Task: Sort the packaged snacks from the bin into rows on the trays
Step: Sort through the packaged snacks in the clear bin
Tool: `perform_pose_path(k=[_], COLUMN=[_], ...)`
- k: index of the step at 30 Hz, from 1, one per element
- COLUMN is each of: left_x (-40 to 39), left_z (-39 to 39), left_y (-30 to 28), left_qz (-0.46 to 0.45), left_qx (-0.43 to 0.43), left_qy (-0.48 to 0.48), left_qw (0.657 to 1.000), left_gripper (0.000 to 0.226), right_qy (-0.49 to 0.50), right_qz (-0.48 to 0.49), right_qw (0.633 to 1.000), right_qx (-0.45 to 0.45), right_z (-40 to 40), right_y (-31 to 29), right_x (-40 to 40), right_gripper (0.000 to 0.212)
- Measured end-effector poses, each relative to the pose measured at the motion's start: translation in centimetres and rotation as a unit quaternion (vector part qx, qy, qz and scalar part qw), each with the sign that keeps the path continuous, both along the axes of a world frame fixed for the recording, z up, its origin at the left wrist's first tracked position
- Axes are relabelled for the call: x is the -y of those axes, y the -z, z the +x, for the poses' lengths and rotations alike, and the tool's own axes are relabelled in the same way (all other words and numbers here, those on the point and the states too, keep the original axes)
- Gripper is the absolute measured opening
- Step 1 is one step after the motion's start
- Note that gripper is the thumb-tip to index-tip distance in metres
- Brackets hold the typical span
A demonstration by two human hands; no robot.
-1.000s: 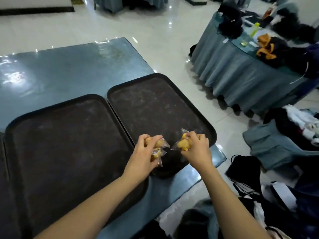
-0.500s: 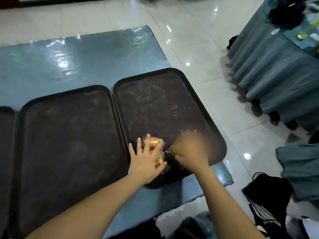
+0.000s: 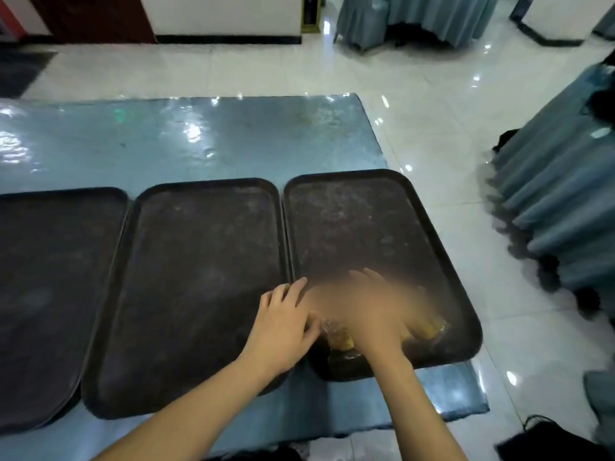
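Blue tabletop bears three trays; blurred right hand hides snacks.

My right hand is smeared by motion blur; its fingers cannot be told apart, nor whether they hold anything. Beneath its palm, a yellow snack packet shows only in part, the rest hidden by the wrist. Beyond the blurred fingers, a second snack packet is a soft yellow patch, its wrapper outline unreadable. My left hand covers the seam between the middle tray and the right tray. Far from my fingers, the left tray is cut by the frame edge. The table is likewise cropped.
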State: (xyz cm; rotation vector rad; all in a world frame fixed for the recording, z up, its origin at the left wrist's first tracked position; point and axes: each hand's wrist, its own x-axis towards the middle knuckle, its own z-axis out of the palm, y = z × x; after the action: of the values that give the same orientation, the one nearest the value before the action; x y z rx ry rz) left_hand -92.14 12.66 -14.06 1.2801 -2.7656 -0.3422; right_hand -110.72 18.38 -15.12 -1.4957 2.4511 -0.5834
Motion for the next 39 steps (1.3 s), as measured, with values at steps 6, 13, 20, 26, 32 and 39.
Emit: perform_pose_path(k=[6, 13, 20, 26, 32, 39], left_x=[1.7, 3.2, 3.5, 2.7, 2.0, 2.5], left_z=[9.9, 24.4, 40.4, 51.4, 60.6, 70.9], left_y=[-3.1, -6.4, -8.9, -11.4, -13.7, -15.6], left_qz=[-0.055, -0.079, -0.095, -0.099, -0.076, -0.076], left_qx=[-0.048, -0.063, -0.092, -0.106, -0.1, -0.041], left_qy=[-0.106, -0.199, -0.25, -0.316, -0.398, -0.429], left_qw=[0.992, 0.975, 0.959, 0.937, 0.909, 0.899], left_gripper=[0.041, 0.04, 0.034, 0.031, 0.04, 0.04], right_qy=[-0.106, -0.207, -0.268, -0.337, -0.425, -0.502], right_qz=[-0.037, -0.07, -0.082, -0.086, -0.099, -0.123], right_qw=[0.994, 0.976, 0.959, 0.935, 0.894, 0.846], right_qx=[0.011, 0.022, 0.043, 0.071, 0.106, 0.133], right_z=[9.0, 23.1, 39.5, 51.2, 60.1, 69.3], right_y=[-2.7, -5.8, -8.7, -10.8, -13.0, -14.8], right_x=[4.9, 8.9, 11.3, 13.8, 17.0, 21.0], right_gripper=[0.047, 0.046, 0.045, 0.045, 0.045, 0.043])
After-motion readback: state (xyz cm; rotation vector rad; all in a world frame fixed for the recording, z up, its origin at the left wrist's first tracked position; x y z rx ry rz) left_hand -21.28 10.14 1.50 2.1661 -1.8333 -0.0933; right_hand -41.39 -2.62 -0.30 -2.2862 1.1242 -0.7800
